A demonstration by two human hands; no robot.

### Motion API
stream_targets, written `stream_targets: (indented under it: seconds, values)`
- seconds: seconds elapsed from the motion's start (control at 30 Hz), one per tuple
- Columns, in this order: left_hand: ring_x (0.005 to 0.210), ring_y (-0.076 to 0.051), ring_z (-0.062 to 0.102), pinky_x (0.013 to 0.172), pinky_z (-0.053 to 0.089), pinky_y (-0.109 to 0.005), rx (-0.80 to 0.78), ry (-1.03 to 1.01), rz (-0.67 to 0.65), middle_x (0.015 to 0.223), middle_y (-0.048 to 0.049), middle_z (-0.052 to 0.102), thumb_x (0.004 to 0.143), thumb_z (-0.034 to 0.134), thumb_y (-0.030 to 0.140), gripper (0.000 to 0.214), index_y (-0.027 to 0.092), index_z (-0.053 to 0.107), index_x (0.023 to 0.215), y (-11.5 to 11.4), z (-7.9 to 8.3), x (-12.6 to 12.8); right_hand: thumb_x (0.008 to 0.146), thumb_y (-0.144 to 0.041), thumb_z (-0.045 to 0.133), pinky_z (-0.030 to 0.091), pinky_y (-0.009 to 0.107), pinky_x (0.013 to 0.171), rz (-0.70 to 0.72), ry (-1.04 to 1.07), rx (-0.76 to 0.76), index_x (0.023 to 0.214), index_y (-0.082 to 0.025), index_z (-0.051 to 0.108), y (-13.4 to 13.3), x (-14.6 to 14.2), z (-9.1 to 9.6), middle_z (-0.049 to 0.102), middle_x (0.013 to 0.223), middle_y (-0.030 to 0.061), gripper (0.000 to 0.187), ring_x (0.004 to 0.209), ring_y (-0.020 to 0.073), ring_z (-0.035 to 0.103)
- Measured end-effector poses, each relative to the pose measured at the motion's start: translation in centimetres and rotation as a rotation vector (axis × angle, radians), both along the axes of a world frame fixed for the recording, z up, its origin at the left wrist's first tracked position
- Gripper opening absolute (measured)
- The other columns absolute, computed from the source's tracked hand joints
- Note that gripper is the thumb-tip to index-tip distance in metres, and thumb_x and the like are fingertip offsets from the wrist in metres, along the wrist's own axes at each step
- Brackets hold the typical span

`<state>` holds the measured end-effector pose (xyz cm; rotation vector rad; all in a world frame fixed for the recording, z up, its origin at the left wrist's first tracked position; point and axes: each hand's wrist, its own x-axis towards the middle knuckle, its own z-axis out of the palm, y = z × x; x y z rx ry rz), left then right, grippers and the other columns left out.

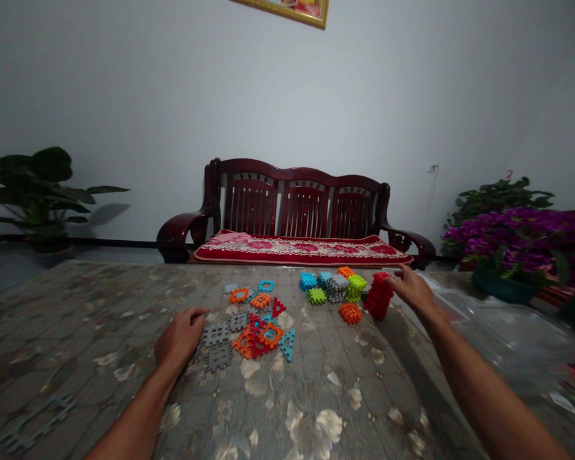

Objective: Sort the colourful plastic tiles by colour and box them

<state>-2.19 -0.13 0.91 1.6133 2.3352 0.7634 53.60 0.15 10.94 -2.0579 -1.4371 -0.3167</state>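
Observation:
My left hand rests on the table with its fingers curled loosely, right beside a scatter of flat plastic puzzle tiles in grey, orange, red and blue; nothing shows in it. My right hand reaches out to a red stack of assembled tiles, fingers touching its top and side. Next to that stack stand assembled cubes in blue, grey, green and orange. A small orange block lies in front of the red stack.
The table has a floral covering under clear plastic. A clear plastic container lies at the right. Behind stand a dark wooden bench, purple flowers and a potted plant.

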Motion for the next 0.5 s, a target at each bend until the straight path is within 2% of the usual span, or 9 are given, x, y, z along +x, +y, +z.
stream_targets:
  seconds: [0.13,0.23,0.3,0.37,0.43,0.5]
  values:
    - [0.094,-0.022,0.07,0.068,0.049,-0.026,0.024,-0.006,-0.009,0.116,-0.0031,0.075,0.09,0.048,0.034,0.033,0.029,0.075,0.109,-0.1,-0.1,0.2,0.084,-0.042,0.055,0.05,0.039,0.09,0.132,0.084,0.096,0.127,-0.019,0.065,-1.1,-2.6,0.3,0.073,0.119,0.0124,0.049,0.104,0.0281,0.068]
    - [0.1,-0.021,0.07,0.072,0.05,-0.026,0.017,-0.013,-0.019,0.117,-0.003,0.075,0.091,0.047,0.031,0.034,0.028,0.074,0.11,-0.4,0.2,0.5,0.084,-0.039,0.053,0.052,0.037,0.091,0.315,0.217,0.121,0.118,-0.018,0.07,-1.6,-6.7,-1.4,0.074,0.115,0.0113,0.043,0.099,0.0248,0.07]
    - [0.102,-0.02,0.069,0.074,0.049,-0.024,0.018,-0.019,-0.013,0.119,-0.0022,0.074,0.091,0.048,0.029,0.032,0.028,0.074,0.109,-0.5,0.4,0.6,0.083,-0.037,0.054,0.053,0.038,0.092,0.447,0.299,0.039,0.113,-0.019,0.072,-2.0,-10.3,-3.4,0.075,0.113,0.0104,0.04,0.098,0.0247,0.07]
    - [0.1,-0.02,0.07,0.073,0.049,-0.025,0.013,-0.038,-0.014,0.117,-0.002,0.075,0.09,0.049,0.029,0.031,0.028,0.074,0.109,-0.7,0.6,0.7,0.082,-0.037,0.055,0.054,0.039,0.09,0.595,0.31,-0.105,0.115,-0.02,0.072,-2.8,-14.2,-5.5,0.075,0.114,0.0095,0.041,0.097,0.0254,0.07]
    - [0.1,-0.021,0.07,0.074,0.05,-0.026,0.014,-0.043,-0.005,0.117,-0.0025,0.075,0.09,0.05,0.028,0.031,0.029,0.075,0.108,-0.7,0.6,0.7,0.079,-0.039,0.062,0.052,0.04,0.095,0.71,0.239,-0.218,0.122,-0.02,0.07,-3.9,-18.0,-7.1,0.072,0.122,0.0103,0.048,0.107,0.0274,0.067]
    - [0.101,-0.021,0.07,0.075,0.05,-0.027,0.018,-0.044,-0.002,0.117,-0.0026,0.075,0.09,0.05,0.028,0.031,0.03,0.075,0.108,-0.7,0.4,0.7,0.075,-0.038,0.068,0.046,0.041,0.104,0.758,0.142,-0.273,0.129,-0.021,0.066,-4.9,-21.2,-8.0,0.067,0.131,0.011,0.057,0.121,0.0298,0.06]
